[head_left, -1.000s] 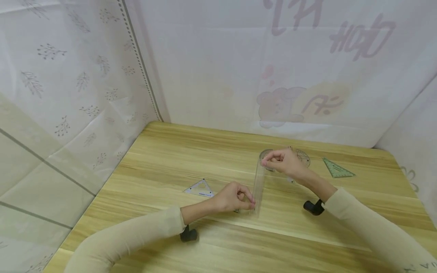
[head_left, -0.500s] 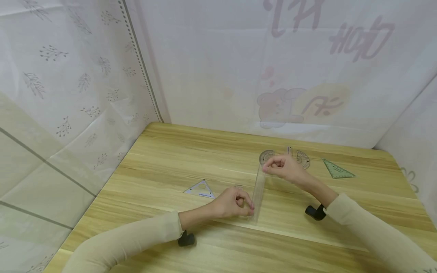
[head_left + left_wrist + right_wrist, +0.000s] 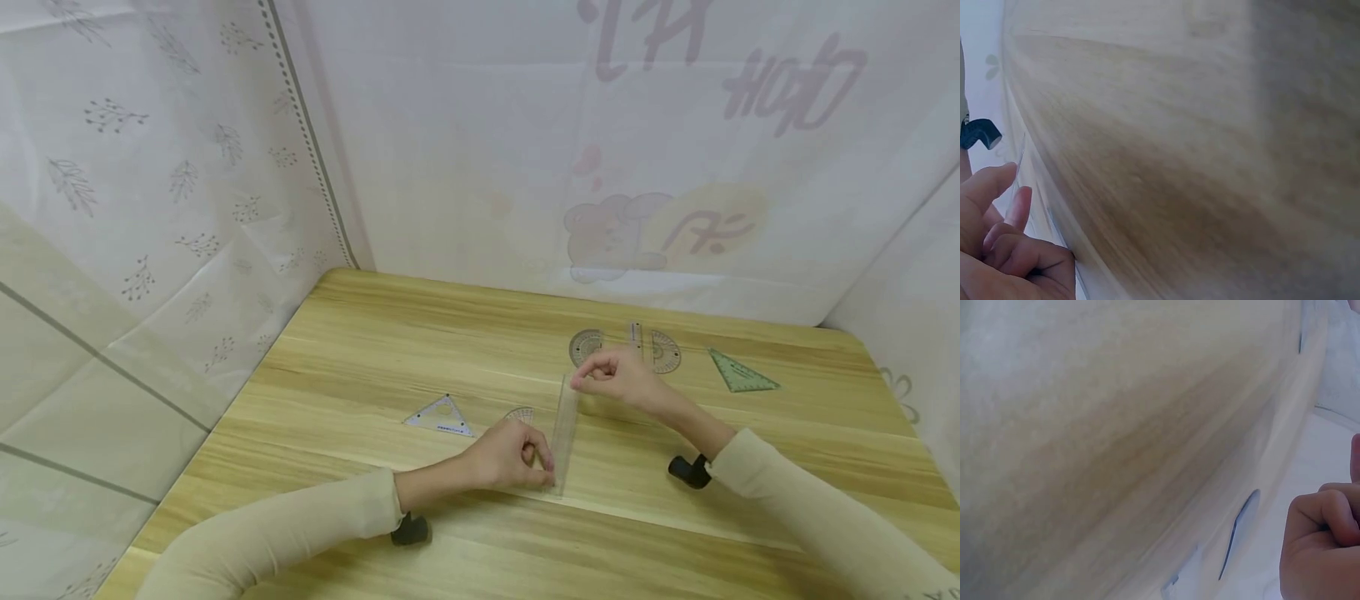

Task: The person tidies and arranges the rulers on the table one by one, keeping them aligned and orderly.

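Observation:
A clear ruler (image 3: 566, 437) slants up and away in the head view, between both hands. My left hand (image 3: 508, 454) pinches its near end by the left edge, between thumb and forefinger. At the far end, my right hand (image 3: 618, 379) pinches it with thumb and fingertips. In the left wrist view a thin edge of the ruler (image 3: 1020, 153) shows past the left hand (image 3: 1013, 244). The right wrist view shows curled fingers of the right hand (image 3: 1321, 540), but the ruler in its grip is out of sight. Partly behind the left hand lies a small protractor (image 3: 520, 412).
On the wooden table (image 3: 375, 333), a clear set square (image 3: 441, 423) lies left of the hands. Beyond the right hand are two round-edged protractors, one left (image 3: 585, 345) and one right (image 3: 666, 352), with a narrow clear piece (image 3: 635, 332) between. A green set square (image 3: 742, 373) lies farther right.
Both hands have come a little nearer to the person, bringing the ruler lower and towards the table's front. More of the small protractor and the far pieces now shows.

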Demonstrator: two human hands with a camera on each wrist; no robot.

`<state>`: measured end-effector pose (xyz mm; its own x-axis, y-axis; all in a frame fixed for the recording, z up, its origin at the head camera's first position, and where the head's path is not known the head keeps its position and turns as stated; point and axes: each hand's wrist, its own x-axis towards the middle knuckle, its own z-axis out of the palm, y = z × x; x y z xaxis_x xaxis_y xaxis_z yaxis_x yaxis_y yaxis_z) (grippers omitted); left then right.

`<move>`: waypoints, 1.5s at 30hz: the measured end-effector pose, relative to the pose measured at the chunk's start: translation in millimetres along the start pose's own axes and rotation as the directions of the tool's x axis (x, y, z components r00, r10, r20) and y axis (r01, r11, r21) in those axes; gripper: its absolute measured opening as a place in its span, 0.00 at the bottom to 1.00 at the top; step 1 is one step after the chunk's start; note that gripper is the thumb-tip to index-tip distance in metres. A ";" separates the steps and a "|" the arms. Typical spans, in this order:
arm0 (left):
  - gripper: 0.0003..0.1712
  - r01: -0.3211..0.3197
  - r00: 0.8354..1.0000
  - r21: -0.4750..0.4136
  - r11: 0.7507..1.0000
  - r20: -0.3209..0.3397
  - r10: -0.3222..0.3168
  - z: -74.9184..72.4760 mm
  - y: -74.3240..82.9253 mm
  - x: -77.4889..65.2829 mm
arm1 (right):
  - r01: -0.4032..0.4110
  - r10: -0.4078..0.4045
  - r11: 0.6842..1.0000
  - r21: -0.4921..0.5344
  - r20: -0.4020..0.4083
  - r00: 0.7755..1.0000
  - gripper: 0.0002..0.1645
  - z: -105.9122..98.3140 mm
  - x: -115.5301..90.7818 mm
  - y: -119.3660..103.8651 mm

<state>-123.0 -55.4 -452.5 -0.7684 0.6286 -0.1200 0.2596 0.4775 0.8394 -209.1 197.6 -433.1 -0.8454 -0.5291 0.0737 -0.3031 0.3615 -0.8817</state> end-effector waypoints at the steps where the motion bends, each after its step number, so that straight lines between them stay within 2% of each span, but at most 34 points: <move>1: 0.09 0.005 1.000 0.009 1.000 -0.002 -0.005 0.0 0.0 -0.3 | 0.007 -0.007 1.000 0.000 -0.001 1.000 0.02 0.9 0.3 0.1; 6: 0.09 0.019 1.000 0.046 0.999 -0.013 -0.018 -1.2 0.4 -1.5 | 0.019 -0.019 1.000 0.001 0.003 1.000 0.03 3.3 0.2 1.3; 13: 0.09 0.025 0.999 0.126 0.992 -0.027 -0.022 -2.7 2.8 -4.2 | 0.020 -0.020 0.996 -0.085 0.009 1.000 0.05 7.8 0.4 -3.3; 19: 0.11 0.016 0.999 0.177 0.984 -0.034 -0.010 -2.6 4.6 -4.4 | -0.007 0.011 0.991 -0.131 0.033 0.999 0.08 10.5 3.5 3.7; 25: 0.12 0.045 0.998 0.171 0.984 -0.045 -0.038 -1.9 3.3 -2.8 | -0.029 0.035 0.990 -0.138 0.046 0.998 0.07 10.7 4.5 4.4; 32: 0.13 0.015 0.998 0.190 0.982 -0.056 -0.004 -0.9 -0.2 -3.9 | -0.023 0.031 0.989 -0.143 0.055 0.998 0.06 10.9 4.7 6.7; 45: 0.18 0.017 0.995 0.185 0.983 -0.095 0.001 0.0 -5.8 -9.0 | -0.019 0.029 0.986 -0.163 0.060 0.998 0.09 13.5 6.6 11.3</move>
<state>-117.6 -63.8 -456.3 -0.8203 0.5678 -0.0685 0.3504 0.5936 0.7245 -212.2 187.8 -448.9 -0.8258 -0.5637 0.0196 -0.3547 0.4920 -0.7950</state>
